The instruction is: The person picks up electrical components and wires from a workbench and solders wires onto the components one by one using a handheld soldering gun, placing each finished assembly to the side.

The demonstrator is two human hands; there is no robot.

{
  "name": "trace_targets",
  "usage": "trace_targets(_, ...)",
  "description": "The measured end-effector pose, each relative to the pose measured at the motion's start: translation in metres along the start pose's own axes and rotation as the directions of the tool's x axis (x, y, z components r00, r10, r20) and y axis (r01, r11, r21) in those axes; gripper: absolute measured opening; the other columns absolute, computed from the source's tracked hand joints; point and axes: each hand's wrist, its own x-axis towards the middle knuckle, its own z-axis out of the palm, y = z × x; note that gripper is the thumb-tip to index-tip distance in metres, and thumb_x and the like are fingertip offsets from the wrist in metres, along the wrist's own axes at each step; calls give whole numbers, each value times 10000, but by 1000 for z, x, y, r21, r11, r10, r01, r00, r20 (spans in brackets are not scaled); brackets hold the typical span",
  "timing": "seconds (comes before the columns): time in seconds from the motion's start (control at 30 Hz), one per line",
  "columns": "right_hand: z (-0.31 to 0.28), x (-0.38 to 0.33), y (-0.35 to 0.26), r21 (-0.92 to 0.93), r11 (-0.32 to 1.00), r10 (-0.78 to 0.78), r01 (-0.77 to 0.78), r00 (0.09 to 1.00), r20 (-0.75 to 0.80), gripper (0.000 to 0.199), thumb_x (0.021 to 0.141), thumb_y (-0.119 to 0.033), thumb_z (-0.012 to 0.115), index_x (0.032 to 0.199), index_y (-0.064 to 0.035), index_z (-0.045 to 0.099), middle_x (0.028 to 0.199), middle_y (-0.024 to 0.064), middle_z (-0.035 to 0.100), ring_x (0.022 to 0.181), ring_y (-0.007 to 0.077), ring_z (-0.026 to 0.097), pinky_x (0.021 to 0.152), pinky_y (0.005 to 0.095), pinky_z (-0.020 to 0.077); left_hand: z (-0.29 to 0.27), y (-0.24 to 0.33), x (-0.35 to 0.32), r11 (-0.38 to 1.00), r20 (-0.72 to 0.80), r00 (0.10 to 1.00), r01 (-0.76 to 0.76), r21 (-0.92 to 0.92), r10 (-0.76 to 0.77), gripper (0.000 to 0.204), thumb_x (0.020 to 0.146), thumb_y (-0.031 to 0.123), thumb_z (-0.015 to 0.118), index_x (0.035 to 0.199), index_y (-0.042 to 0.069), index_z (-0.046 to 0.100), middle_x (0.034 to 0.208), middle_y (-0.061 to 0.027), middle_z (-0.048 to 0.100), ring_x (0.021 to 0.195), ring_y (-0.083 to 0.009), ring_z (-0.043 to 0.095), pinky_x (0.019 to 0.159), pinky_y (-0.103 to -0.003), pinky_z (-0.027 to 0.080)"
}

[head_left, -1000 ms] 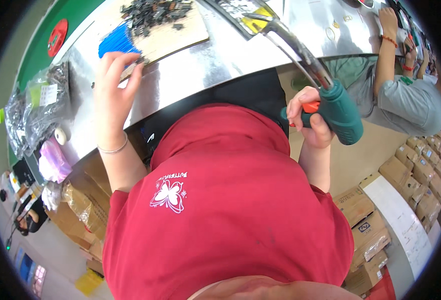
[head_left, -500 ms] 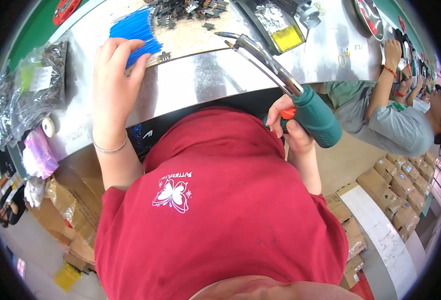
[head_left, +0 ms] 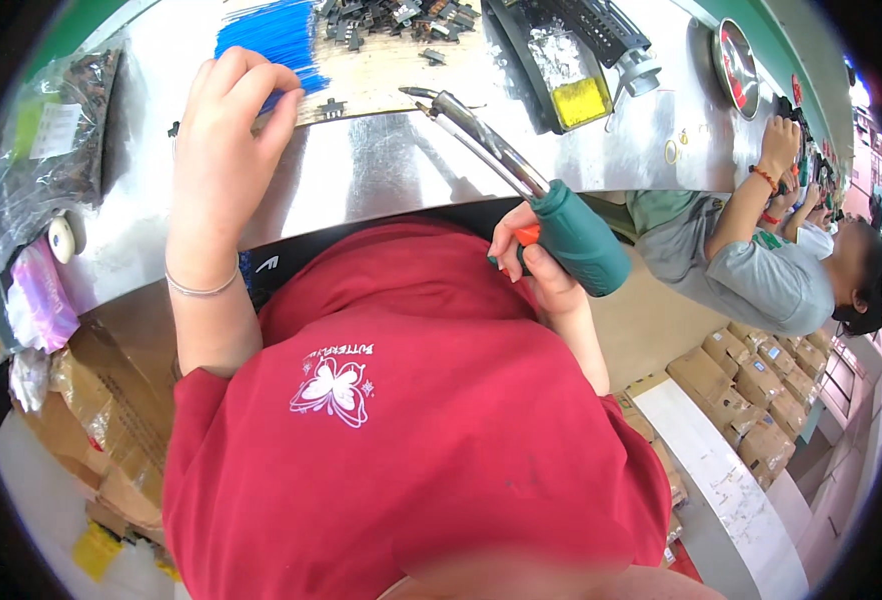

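Note:
My left hand [head_left: 231, 130] is over the right side of a bundle of thin blue wires [head_left: 266, 32], with its thumb and fingertips drawn together in a pinch. What lies between the fingertips is hidden. A small black slide switch [head_left: 331, 108] sits by the board's front edge, right of that hand. My right hand [head_left: 541, 255] grips a green soldering gun [head_left: 583, 245] with an orange trigger. Its metal tip and thin feed tube point up and left, over the table's front part. A pile of small black switches [head_left: 401, 18] lies on the wooden board [head_left: 381, 80].
Right of the board stands a black soldering stand [head_left: 521, 70] with a yellow sponge [head_left: 578, 103]. Rubber bands [head_left: 672, 151] and a round metal dish [head_left: 736, 70] lie farther right. A plastic bag [head_left: 46, 150] fills the left end. At right, another person [head_left: 751, 250] works.
My left thumb has closed toward the fingertips over the blue wires. The view has shifted, so the table appears lower; the soldering gun has moved a little left in view.

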Motion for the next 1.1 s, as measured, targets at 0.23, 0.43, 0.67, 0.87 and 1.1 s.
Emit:
trace_targets(0.23, 2, 0, 5, 13, 1000, 8, -8, 1000, -4, 305, 899, -224, 645, 1111, -14, 583, 835, 115, 624, 583, 94, 495, 571, 242, 436, -5, 2, -2, 986, -36, 998, 49, -162, -56, 71, 776, 13, 672, 822, 24, 619, 830, -77, 571, 724, -236, 569, 653, -320, 463)
trace_targets(0.43, 4, 1, 8, -128, 992, 26, -23, 999, 19, 386, 885, -331, 630, 1107, -32, 530, 876, 180, 600, 530, 121, 486, 567, 287, 434, -8, 20, -22, 450, 346, 798, 575, -683, -493, 51, 886, 51, 620, 921, 14, 616, 779, -18, 643, 573, -42, 538, 500, -185, 393)
trace_targets(0.67, 20, 5, 9, -234, 968, 71, -89, 994, -84, 216, 868, -246, 635, 860, -30, 645, 667, -13, 529, 580, 78, 498, 564, 229, 421, 5, 23, -37, 220, 562, 645, 735, -641, -517, 147, 914, 164, 623, 861, 30, 594, 710, -3, 633, 536, -10, 502, 464, -160, 358)
trace_targets(0.87, 26, 11, 12, -461, 888, -24, -7, 998, -61, 134, 876, -180, 622, 861, -50, 651, 773, 45, 631, 676, 154, 603, 635, 269, 495, 20, 20, -43, 253, 458, 746, 620, -743, -484, 144, 902, 102, 616, 791, 31, 557, 672, 20, 579, 615, -27, 522, 569, -174, 398)
trace_targets(1.1, 24, 13, 16, -487, 873, -24, -2, 999, -47, 128, 886, -158, 607, 841, -45, 648, 771, 57, 641, 677, 183, 620, 638, 284, 507, 26, 22, -45, 251, 412, 753, 591, -767, -512, 146, 892, 83, 611, 775, 27, 544, 667, 40, 545, 608, -15, 483, 544, -173, 375)
